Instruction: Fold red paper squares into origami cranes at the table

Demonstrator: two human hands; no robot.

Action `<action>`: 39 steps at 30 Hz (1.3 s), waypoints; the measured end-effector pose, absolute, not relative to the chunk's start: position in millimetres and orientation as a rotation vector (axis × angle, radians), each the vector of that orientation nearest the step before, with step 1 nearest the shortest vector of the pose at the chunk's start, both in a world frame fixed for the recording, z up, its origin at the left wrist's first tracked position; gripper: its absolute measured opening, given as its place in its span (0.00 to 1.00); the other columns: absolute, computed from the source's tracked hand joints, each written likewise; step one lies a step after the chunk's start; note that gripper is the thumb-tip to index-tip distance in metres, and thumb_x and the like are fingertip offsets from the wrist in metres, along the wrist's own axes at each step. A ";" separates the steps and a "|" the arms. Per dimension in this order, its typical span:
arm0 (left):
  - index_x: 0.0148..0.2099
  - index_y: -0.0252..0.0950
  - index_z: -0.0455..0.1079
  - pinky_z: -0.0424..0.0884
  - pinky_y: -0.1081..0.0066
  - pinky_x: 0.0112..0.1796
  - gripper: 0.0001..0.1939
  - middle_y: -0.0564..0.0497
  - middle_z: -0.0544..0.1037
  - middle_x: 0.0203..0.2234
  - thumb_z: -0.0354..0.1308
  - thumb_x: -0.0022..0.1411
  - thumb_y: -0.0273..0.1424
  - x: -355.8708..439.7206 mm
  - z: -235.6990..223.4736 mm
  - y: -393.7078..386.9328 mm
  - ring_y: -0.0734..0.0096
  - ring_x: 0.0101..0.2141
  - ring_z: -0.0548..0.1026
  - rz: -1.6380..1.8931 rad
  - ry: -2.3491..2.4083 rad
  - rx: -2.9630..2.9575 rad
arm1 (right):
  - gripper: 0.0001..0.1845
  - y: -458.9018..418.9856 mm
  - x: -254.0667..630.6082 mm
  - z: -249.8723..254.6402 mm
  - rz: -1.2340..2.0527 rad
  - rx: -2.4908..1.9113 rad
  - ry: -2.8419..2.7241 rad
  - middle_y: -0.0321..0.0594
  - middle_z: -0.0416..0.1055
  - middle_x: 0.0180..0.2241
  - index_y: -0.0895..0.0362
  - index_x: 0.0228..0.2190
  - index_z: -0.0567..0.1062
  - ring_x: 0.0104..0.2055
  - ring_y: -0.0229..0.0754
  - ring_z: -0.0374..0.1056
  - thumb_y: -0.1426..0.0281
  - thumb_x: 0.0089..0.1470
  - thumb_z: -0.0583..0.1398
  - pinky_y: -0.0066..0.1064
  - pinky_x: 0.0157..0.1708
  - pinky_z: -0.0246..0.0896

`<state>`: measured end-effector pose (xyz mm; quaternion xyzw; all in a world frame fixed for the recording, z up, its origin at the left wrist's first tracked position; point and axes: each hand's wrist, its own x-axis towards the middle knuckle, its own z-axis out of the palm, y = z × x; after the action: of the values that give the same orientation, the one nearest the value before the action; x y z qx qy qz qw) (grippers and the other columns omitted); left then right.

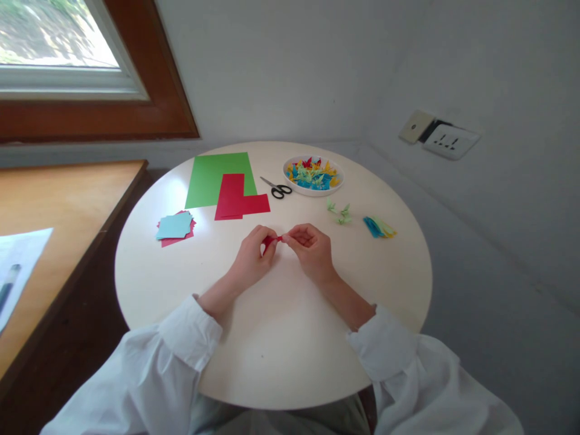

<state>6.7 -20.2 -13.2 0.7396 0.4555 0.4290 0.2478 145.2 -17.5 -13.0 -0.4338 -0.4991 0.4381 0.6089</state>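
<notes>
Between my two hands, over the middle of the round white table (272, 350), is a small folded piece of red paper (270, 241). My left hand (254, 254) pinches its left part, and some red shows between thumb and fingers. My right hand (310, 249) pinches the right end with thumb and forefinger, the other fingers curled. The fingers cover much of the piece, so its exact shape is hidden. Just beyond the hands lie red paper sheets (230, 196), partly on a green sheet (217, 175).
Black-handled scissors (278, 191) lie beside a white dish (312, 192) of colourful folded paper pieces. Pale green folded pieces (343, 215) and a bundle of paper strips (378, 227) are at right. Stacked blue and red paper cards (174, 226) sit left. A wooden desk (90, 199) stands nearby.
</notes>
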 end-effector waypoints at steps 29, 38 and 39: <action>0.35 0.33 0.71 0.65 0.72 0.38 0.07 0.50 0.73 0.30 0.62 0.52 0.29 6.8 -13.4 -3.8 0.74 0.32 0.71 1.033 0.572 0.919 | 0.13 -4.5 151.8 -12.6 1.073 -0.847 -1.410 0.39 0.75 0.35 0.55 0.32 0.75 0.38 0.40 0.70 0.63 0.43 0.62 0.34 0.39 0.66; 0.33 0.34 0.69 0.65 0.74 0.34 0.06 0.52 0.70 0.28 0.62 0.53 0.31 5.2 -15.1 -2.9 0.76 0.30 0.69 0.968 0.543 0.906 | 0.12 -4.2 150.5 -12.1 1.219 -0.865 -1.264 0.34 0.72 0.27 0.56 0.26 0.74 0.31 0.35 0.67 0.63 0.38 0.65 0.29 0.35 0.65; 0.33 0.34 0.69 0.65 0.74 0.34 0.06 0.52 0.70 0.27 0.62 0.53 0.30 5.1 -14.7 -2.7 0.76 0.30 0.69 0.965 0.537 0.901 | 0.12 -4.5 150.5 -11.9 1.239 -0.866 -1.245 0.33 0.72 0.26 0.56 0.25 0.73 0.30 0.35 0.67 0.63 0.37 0.65 0.28 0.34 0.64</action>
<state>5.1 -2.7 -14.7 0.4135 0.2463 0.4429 0.7565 150.5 -4.5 -11.9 -0.3671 -0.5277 0.5251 0.5577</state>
